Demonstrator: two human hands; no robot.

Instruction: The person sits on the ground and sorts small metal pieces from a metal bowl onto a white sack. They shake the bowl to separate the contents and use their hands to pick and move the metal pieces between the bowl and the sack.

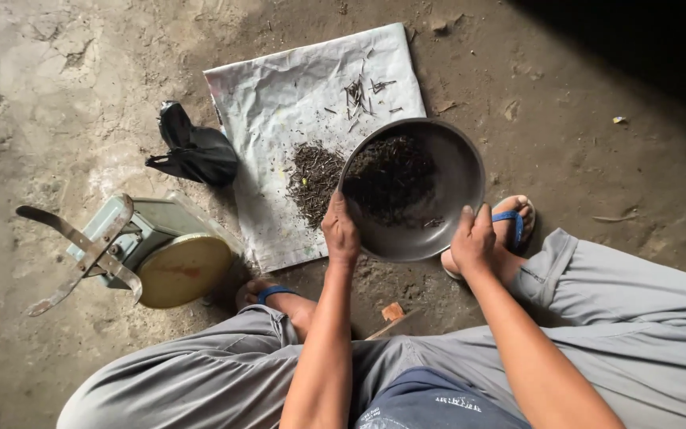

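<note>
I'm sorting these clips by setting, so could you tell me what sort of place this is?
Probably a rough work yard or shed: a bare dirt floor, an old weighing scale, and a sheet spread on the ground under a metal bowl of dark scraps.

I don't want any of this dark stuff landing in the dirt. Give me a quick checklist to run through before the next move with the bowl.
1. Left hand grips the bowl rim: ok.
2. Right hand grips the near rim: ok.
3. Bowl's far side is over the white sheet: ok, though its right part hangs past the sheet's edge.
4. Dark material sits inside the bowl: ok.
5. Pile already on the sheet stays within its edges: ok.
6. Sheet lies flat: not ok, it is crumpled.
</note>
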